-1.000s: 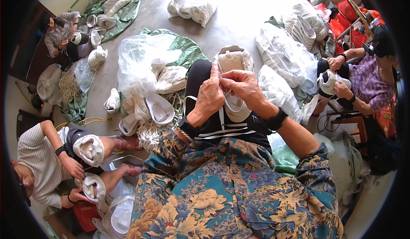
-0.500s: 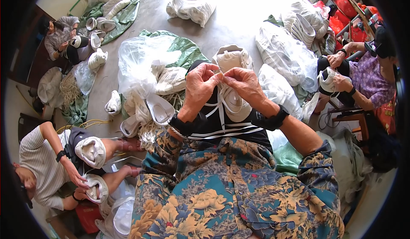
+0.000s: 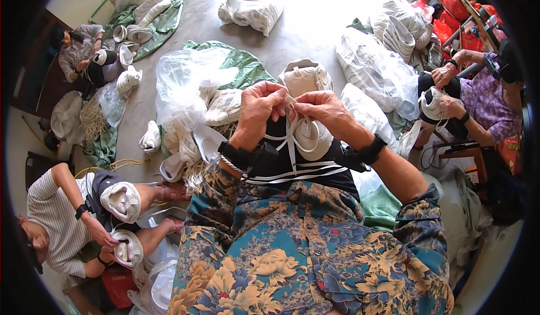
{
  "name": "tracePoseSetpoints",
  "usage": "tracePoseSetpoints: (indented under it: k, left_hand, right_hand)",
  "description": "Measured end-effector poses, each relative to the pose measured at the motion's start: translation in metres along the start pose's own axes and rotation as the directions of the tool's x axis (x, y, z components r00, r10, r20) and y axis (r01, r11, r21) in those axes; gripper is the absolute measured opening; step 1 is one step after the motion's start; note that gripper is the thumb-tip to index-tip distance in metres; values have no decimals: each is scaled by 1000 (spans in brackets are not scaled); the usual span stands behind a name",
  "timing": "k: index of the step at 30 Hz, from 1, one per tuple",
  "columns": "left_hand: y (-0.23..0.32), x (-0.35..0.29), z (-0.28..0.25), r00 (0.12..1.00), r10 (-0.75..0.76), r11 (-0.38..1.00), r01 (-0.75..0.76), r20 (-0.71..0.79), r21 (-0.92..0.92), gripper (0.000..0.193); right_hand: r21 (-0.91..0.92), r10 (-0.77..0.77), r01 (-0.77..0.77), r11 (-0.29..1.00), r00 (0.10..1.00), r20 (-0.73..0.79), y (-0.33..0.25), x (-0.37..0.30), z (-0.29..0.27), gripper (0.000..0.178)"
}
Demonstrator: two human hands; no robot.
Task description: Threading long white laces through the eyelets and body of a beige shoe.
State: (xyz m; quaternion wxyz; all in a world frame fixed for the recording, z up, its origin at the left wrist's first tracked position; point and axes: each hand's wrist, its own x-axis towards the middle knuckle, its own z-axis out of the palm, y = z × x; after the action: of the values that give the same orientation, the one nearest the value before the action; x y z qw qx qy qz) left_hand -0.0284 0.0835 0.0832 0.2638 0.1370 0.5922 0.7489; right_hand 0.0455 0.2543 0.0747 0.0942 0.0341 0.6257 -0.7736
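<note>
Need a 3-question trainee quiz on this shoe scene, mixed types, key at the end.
1. Multiple choice: what are the fingers of the left hand and right hand pinching?
a) a plastic bag
b) a pale lace
c) a yellow cord

2. True or false: a person in a striped top is at the lower left of the picture.

3. Open question: which end of the shoe in front of the wearer's hands points toward the wearer?

Key:
1. b
2. True
3. The toe
</note>
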Motion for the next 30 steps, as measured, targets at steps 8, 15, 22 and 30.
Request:
tracePoseSetpoints:
  k: [8,15,22,30]
  left_hand:
    - [-1,0,-3,999,25,999,-26,-47,-22,10]
    - [3,-3,1,995,76,996,-78,-64,-36,9]
    - [5,-7,-1,996,87,995,-89,-35,-55,9]
    - [-4,-11,5,961,138,990,-140,-238,8,11]
  right_hand:
    - [182,49,-42,982,998,-33,-4,0,-1,16]
    - [263,123,-147,954,987,104,2,6,-5,13]
    - [192,114,-123,974,992,59,-2,7,0,14]
    - [-196,-104,135,971,981,163,-52,23,-20,20]
